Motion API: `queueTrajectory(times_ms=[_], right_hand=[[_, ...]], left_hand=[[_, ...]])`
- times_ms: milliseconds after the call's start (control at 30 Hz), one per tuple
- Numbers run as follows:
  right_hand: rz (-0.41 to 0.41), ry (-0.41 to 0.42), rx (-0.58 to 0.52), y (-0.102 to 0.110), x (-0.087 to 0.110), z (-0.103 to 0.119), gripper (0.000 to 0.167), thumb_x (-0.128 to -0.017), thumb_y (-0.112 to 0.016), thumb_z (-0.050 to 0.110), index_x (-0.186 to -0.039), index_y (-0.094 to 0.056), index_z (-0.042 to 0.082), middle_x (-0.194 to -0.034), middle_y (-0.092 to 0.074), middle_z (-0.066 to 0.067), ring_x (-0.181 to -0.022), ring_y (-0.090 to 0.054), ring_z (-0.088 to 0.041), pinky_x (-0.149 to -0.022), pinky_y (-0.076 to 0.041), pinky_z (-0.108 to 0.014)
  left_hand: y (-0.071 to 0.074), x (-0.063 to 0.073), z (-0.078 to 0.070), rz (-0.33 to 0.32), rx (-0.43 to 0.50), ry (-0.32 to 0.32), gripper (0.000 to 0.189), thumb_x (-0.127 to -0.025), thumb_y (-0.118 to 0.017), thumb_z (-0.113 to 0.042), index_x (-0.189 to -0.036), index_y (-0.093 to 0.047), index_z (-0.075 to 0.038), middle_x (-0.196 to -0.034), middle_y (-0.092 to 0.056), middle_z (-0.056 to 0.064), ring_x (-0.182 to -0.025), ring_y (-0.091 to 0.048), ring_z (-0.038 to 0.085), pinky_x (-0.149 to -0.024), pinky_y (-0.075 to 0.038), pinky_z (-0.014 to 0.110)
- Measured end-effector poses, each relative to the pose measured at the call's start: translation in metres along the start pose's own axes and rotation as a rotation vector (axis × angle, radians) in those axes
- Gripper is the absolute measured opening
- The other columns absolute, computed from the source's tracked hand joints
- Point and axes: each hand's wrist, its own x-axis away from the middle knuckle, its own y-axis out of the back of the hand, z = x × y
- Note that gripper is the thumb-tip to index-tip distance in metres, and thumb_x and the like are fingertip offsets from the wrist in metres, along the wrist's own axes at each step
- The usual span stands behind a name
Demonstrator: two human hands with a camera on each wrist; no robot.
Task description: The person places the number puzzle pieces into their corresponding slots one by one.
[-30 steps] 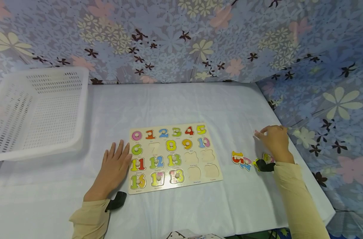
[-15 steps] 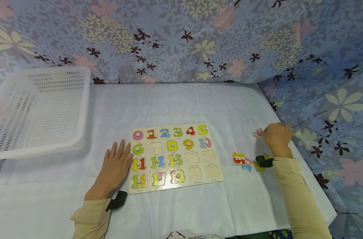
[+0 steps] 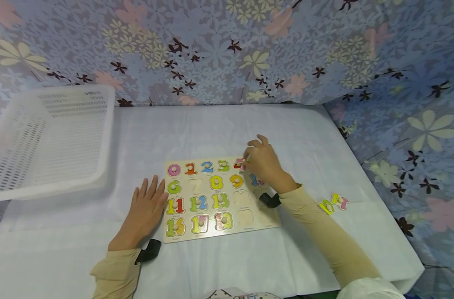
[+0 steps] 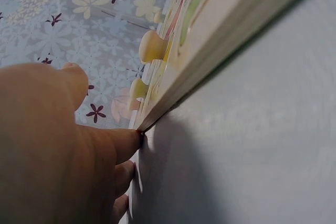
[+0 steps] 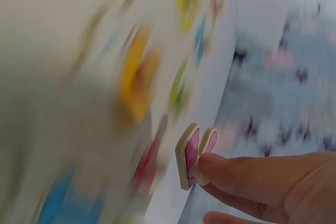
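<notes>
My right hand [image 3: 264, 162] pinches a pink number puzzle piece [image 5: 190, 156] over the top right of the wooden number board [image 3: 236, 207]. Thumb and finger hold it by its knob, and in the head view it overlaps the red 4. Several number pieces fill the board's recesses, while the 7 recess [image 3: 195, 186] is bare. My left hand [image 3: 142, 211] lies flat on the white tablecloth with straight fingers. In the left wrist view a fingertip [image 4: 131, 142] sits right at the board's corner. My right forearm hides the board's lower right part.
Beyond my right forearm lie loose pieces, a green one [image 3: 327, 207] and a yellow-and-pink one [image 3: 339, 201]. A white plastic basket [image 3: 110, 124] stands at the left. Floral cloth [image 3: 212, 62] hangs behind the table and along its right side.
My right hand has carried the pink piece left from the table's right side to over the board. The forearm now covers the loose 15 and the blue-and-pink piece. My left hand stays put.
</notes>
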Motion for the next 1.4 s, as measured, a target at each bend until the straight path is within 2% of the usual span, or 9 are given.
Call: queueTrajectory(times_ms=[133, 267, 500, 833, 900, 967, 1100, 1233, 1400], right_hand=[[0.032, 0.140, 0.013, -0.012, -0.016, 0.042, 0.008, -0.084, -0.077, 0.017, -0.083, -0.076, 0.009, -0.123, -0.062, -0.014, -0.133, -0.038, -0.035, -0.109, -0.032, -0.047], [0.055, 0.245, 0.039, -0.022, -0.024, 0.074, 0.007, -0.083, -0.078, 0.018, -0.081, -0.075, 0.012, -0.121, -0.063, -0.013, -0.132, -0.039, -0.037, -0.103, -0.040, -0.045], [0.083, 0.362, 0.051, -0.038, -0.025, 0.102, 0.011, -0.084, -0.077, 0.022, -0.080, -0.074, 0.013, -0.118, -0.063, -0.010, -0.133, -0.037, -0.037, -0.099, -0.044, -0.043], [0.093, 0.376, 0.086, -0.043, -0.024, 0.111, 0.014, -0.083, -0.079, 0.027, -0.075, -0.075, 0.016, -0.113, -0.065, -0.007, -0.131, -0.040, -0.035, -0.097, -0.046, -0.039], [0.089, 0.371, 0.102, -0.044, -0.023, 0.112, 0.013, -0.083, -0.079, 0.027, -0.076, -0.075, 0.016, -0.107, -0.066, -0.005, -0.123, -0.047, -0.032, -0.092, -0.048, -0.036], [0.088, 0.366, 0.097, -0.044, -0.021, 0.112, 0.013, -0.083, -0.078, 0.026, -0.076, -0.075, 0.016, -0.097, -0.066, -0.003, -0.107, -0.053, -0.026, -0.084, -0.049, -0.032], [0.121, 0.352, 0.039, -0.043, -0.019, 0.113, 0.011, -0.087, -0.075, 0.021, -0.079, -0.073, 0.014, -0.081, -0.065, 0.001, -0.079, -0.048, -0.018, -0.069, -0.044, -0.028], [0.176, 0.299, -0.035, -0.040, -0.017, 0.111, 0.009, -0.089, -0.071, 0.019, -0.083, -0.072, 0.013, -0.080, -0.066, 0.002, -0.076, -0.049, -0.016, -0.065, -0.045, -0.027], [0.229, 0.212, -0.071, -0.033, -0.010, 0.100, 0.012, -0.091, -0.070, 0.022, -0.099, -0.071, 0.013, -0.086, -0.068, 0.001, -0.077, -0.057, -0.015, -0.060, -0.047, -0.028]], left_hand=[[0.000, 0.000, 0.000, 0.003, 0.006, 0.007, 0.062, -0.106, -0.023, -0.044, -0.153, -0.021, -0.004, -0.159, -0.009, 0.017, -0.145, 0.004, 0.038, -0.113, 0.004, 0.056], [0.001, 0.000, 0.001, 0.000, 0.016, 0.008, 0.062, -0.106, -0.022, -0.045, -0.153, -0.021, -0.005, -0.160, -0.009, 0.016, -0.145, 0.005, 0.037, -0.114, 0.004, 0.055], [0.002, 0.000, 0.000, 0.000, 0.011, 0.009, 0.062, -0.106, -0.024, -0.044, -0.153, -0.021, -0.005, -0.160, -0.009, 0.017, -0.145, 0.004, 0.037, -0.114, 0.004, 0.055], [0.001, 0.000, 0.001, -0.004, 0.001, 0.013, 0.061, -0.106, -0.026, -0.043, -0.153, -0.021, -0.005, -0.159, -0.010, 0.017, -0.145, 0.004, 0.037, -0.114, 0.004, 0.055], [0.000, 0.000, 0.002, -0.006, 0.001, 0.013, 0.061, -0.106, -0.027, -0.042, -0.153, -0.021, -0.005, -0.159, -0.010, 0.017, -0.145, 0.003, 0.037, -0.114, 0.004, 0.055], [0.000, -0.001, 0.001, -0.005, -0.001, 0.013, 0.061, -0.106, -0.026, -0.042, -0.153, -0.021, -0.005, -0.159, -0.010, 0.017, -0.145, 0.003, 0.037, -0.114, 0.004, 0.055], [0.000, -0.001, 0.000, -0.003, -0.003, 0.014, 0.063, -0.105, -0.024, -0.045, -0.153, -0.021, -0.005, -0.160, -0.010, 0.017, -0.145, 0.003, 0.037, -0.114, 0.004, 0.055], [0.000, -0.001, 0.000, 0.000, -0.005, 0.012, 0.063, -0.105, -0.023, -0.046, -0.153, -0.021, -0.005, -0.160, -0.010, 0.017, -0.145, 0.004, 0.038, -0.114, 0.004, 0.055], [0.000, 0.000, 0.000, 0.005, -0.006, 0.018, 0.062, -0.106, -0.025, -0.044, -0.153, -0.020, -0.005, -0.160, -0.009, 0.017, -0.145, 0.004, 0.038, -0.113, 0.004, 0.055]])
